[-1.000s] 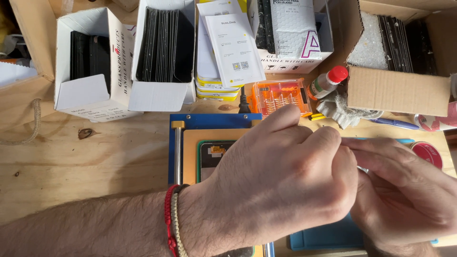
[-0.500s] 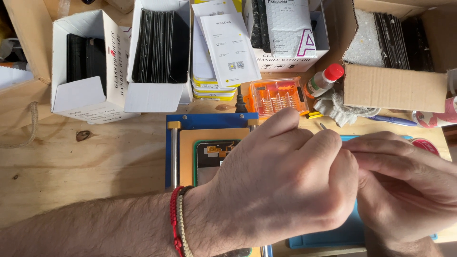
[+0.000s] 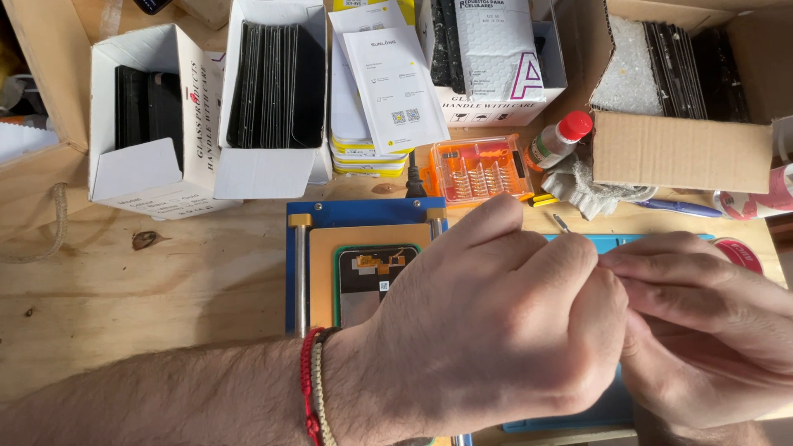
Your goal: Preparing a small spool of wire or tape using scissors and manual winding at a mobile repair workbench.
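The left hand (image 3: pixel 496 330) and right hand (image 3: pixel 702 330) meet fingertip to fingertip above the blue mat (image 3: pixel 578 409) on the bench (image 3: pixel 165 289); both grips are curled tight, but what they pinch is hidden

Left hand (image 3: pixel 496 330) and right hand (image 3: pixel 702 330) pinched together, fingertips touching, above a blue mat (image 3: pixel 578 410) beside a phone screen (image 3: pixel 368 281).

Pale wooden workbench (image 3: pixel 124 289), grain and small dark knots visible, one brown chip lying on it at left. Along the far edge a row of open white cardboard boxes (image 3: pixel 157 165) packed with dark flat panels stood on edge; a brown cardboard box (image 3: pixel 681 153) at right. Light even, soft, few shadows. No wall, floor or window visible.
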